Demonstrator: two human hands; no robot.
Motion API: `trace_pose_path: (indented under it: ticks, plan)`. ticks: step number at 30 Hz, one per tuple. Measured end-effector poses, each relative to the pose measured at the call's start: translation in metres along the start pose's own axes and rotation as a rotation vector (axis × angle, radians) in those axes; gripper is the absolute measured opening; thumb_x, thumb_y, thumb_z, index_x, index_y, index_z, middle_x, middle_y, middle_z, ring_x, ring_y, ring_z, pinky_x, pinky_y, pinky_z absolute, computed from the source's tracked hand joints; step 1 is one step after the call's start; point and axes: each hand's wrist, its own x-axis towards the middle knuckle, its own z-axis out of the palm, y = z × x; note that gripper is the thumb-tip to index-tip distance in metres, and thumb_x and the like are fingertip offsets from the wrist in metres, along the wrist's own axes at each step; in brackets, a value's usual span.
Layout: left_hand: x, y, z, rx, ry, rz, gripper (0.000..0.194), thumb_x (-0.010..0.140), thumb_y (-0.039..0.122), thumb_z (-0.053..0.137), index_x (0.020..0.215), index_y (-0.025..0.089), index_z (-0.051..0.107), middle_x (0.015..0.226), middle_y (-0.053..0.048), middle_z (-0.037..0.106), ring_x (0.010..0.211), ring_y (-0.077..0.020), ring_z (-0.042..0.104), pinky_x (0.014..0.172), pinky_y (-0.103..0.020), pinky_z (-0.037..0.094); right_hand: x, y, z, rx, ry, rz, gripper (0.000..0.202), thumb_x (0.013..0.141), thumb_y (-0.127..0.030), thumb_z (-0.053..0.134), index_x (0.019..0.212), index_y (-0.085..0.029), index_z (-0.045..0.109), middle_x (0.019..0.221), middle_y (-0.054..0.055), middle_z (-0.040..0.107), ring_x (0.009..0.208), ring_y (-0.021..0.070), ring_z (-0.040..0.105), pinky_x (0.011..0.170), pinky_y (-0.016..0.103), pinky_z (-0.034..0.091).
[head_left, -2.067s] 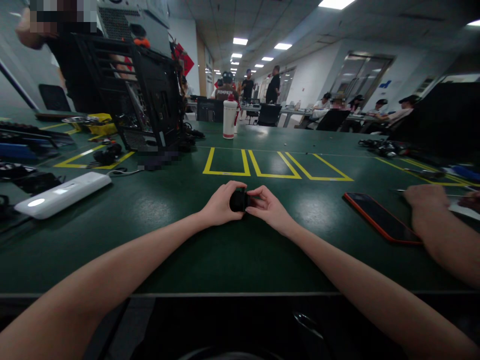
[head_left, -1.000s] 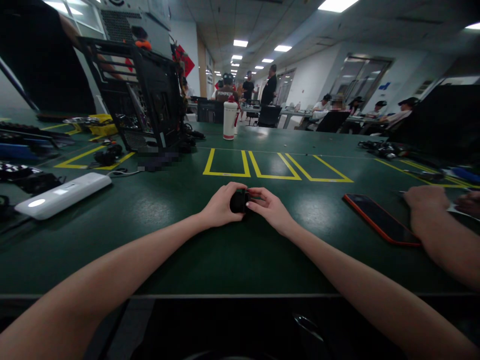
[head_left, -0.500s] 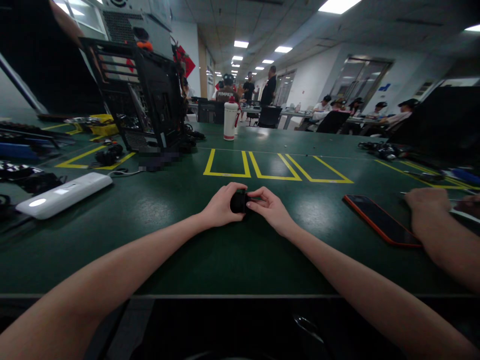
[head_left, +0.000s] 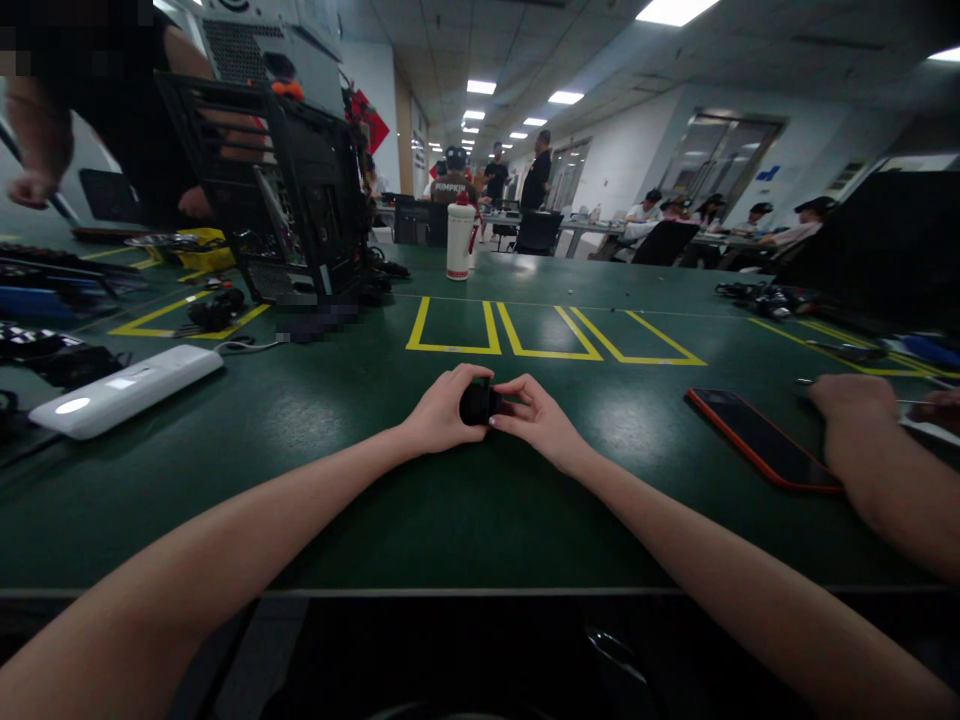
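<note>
Over the middle of the dark green table (head_left: 480,520), my left hand (head_left: 444,412) grips a small black block-like object (head_left: 475,403), thumb below and fingers above. What kind of thing it is, I cannot make out. My right hand (head_left: 537,420) meets the object's right side, its thumb and fingertips bent around that edge. Whether a small part sits between the right fingertips is hidden. Beyond both hands lie yellow tape outlines (head_left: 551,354) on the tabletop.
A white device (head_left: 131,390) lies at left, near a black computer case (head_left: 292,190). A white bottle (head_left: 460,240) stands behind the tape. At right are an orange-edged phone (head_left: 761,438) and another person's hand (head_left: 855,400). Someone in black (head_left: 112,130) stands at far left.
My right thumb and fingers have spread slightly wider along the black object's right side. My left hand keeps its grip. A person has come into view behind the computer case.
</note>
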Motion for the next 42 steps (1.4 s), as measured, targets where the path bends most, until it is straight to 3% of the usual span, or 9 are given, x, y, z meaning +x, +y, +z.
trace_pose_path:
  ticks: [4, 11, 16, 22, 27, 33, 36, 39, 42]
  plan:
    - [0.0, 0.0, 0.0, 0.01, 0.006, -0.003, 0.058, 0.061, 0.021, 0.065, 0.113, 0.02, 0.04, 0.112, -0.007, 0.05, 0.1, -0.0247, 0.05, 0.086, -0.041, 0.042, 0.003, 0.0, 0.0, -0.04, 0.059, -0.007, 0.019, 0.072, -0.025, 0.062, 0.087, -0.021, 0.051, 0.094, 0.0, 0.057, 0.087, 0.0148, 0.06, 0.086, 0.036, 0.047]
    - [0.0, 0.0, 0.001, -0.008, 0.008, 0.003, 0.057, 0.06, 0.02, 0.064, 0.112, 0.019, 0.04, 0.11, -0.007, 0.051, 0.102, -0.0247, 0.05, 0.086, -0.04, 0.042, 0.003, 0.002, -0.003, 0.013, 0.006, 0.023, 0.034, 0.068, -0.016, 0.065, 0.098, -0.021, 0.049, 0.104, 0.003, 0.056, 0.104, 0.0166, 0.055, 0.095, 0.037, 0.041]
    - [0.0, 0.0, 0.0, -0.022, 0.005, -0.008, 0.058, 0.06, 0.02, 0.064, 0.113, 0.019, 0.04, 0.11, -0.008, 0.051, 0.102, -0.0249, 0.05, 0.085, -0.04, 0.042, 0.001, 0.002, -0.002, 0.039, -0.019, 0.0, 0.036, 0.063, -0.015, 0.068, 0.091, -0.022, 0.047, 0.102, 0.0, 0.054, 0.099, 0.0163, 0.058, 0.092, 0.037, 0.043]
    - [0.0, 0.002, -0.001, -0.031, -0.001, -0.034, 0.056, 0.061, 0.02, 0.064, 0.112, 0.02, 0.04, 0.111, -0.007, 0.051, 0.101, -0.025, 0.05, 0.085, -0.041, 0.042, 0.003, 0.001, -0.002, -0.032, 0.061, -0.005, 0.022, 0.071, -0.023, 0.063, 0.088, -0.021, 0.05, 0.096, 0.0, 0.057, 0.091, 0.0152, 0.06, 0.089, 0.037, 0.046]
    - [0.001, 0.001, -0.001, -0.063, 0.004, -0.041, 0.057, 0.06, 0.02, 0.064, 0.112, 0.02, 0.041, 0.111, -0.008, 0.052, 0.102, -0.0252, 0.051, 0.086, -0.042, 0.042, 0.003, 0.001, -0.003, -0.036, 0.016, -0.001, 0.036, 0.068, -0.015, 0.063, 0.1, -0.022, 0.049, 0.107, 0.002, 0.054, 0.105, 0.0165, 0.054, 0.096, 0.037, 0.041]
    - [0.004, -0.006, -0.003, -0.081, -0.089, -0.164, 0.062, 0.064, 0.027, 0.063, 0.121, 0.019, 0.038, 0.114, -0.009, 0.051, 0.105, -0.025, 0.051, 0.091, -0.043, 0.039, 0.004, 0.01, -0.009, -0.226, 0.058, 0.028, 0.038, 0.064, -0.018, 0.068, 0.097, -0.019, 0.048, 0.104, 0.004, 0.056, 0.105, 0.0183, 0.054, 0.098, 0.04, 0.037]
    - [0.004, -0.007, -0.004, -0.041, -0.132, -0.156, 0.063, 0.068, 0.031, 0.061, 0.125, 0.021, 0.035, 0.116, -0.008, 0.05, 0.106, -0.0248, 0.049, 0.091, -0.043, 0.039, 0.004, 0.011, -0.011, -0.397, 0.123, 0.034, 0.038, 0.066, -0.018, 0.064, 0.101, -0.019, 0.048, 0.105, 0.005, 0.055, 0.105, 0.0195, 0.053, 0.097, 0.043, 0.036]
    - [0.003, -0.005, -0.002, 0.052, -0.118, -0.141, 0.061, 0.068, 0.038, 0.06, 0.123, 0.024, 0.039, 0.113, -0.007, 0.051, 0.101, -0.0265, 0.048, 0.086, -0.045, 0.039, 0.001, 0.007, -0.009, -0.558, 0.146, 0.026, 0.039, 0.067, -0.016, 0.062, 0.104, -0.02, 0.05, 0.105, 0.006, 0.056, 0.104, 0.0209, 0.052, 0.096, 0.045, 0.036]
    - [0.002, -0.003, 0.001, 0.108, -0.083, -0.145, 0.061, 0.066, 0.042, 0.062, 0.12, 0.025, 0.042, 0.109, -0.008, 0.052, 0.1, -0.0291, 0.044, 0.082, -0.047, 0.04, -0.001, 0.002, -0.007, -0.622, 0.087, 0.03, 0.039, 0.068, -0.014, 0.06, 0.105, -0.02, 0.052, 0.106, 0.006, 0.057, 0.103, 0.0213, 0.053, 0.095, 0.045, 0.036]
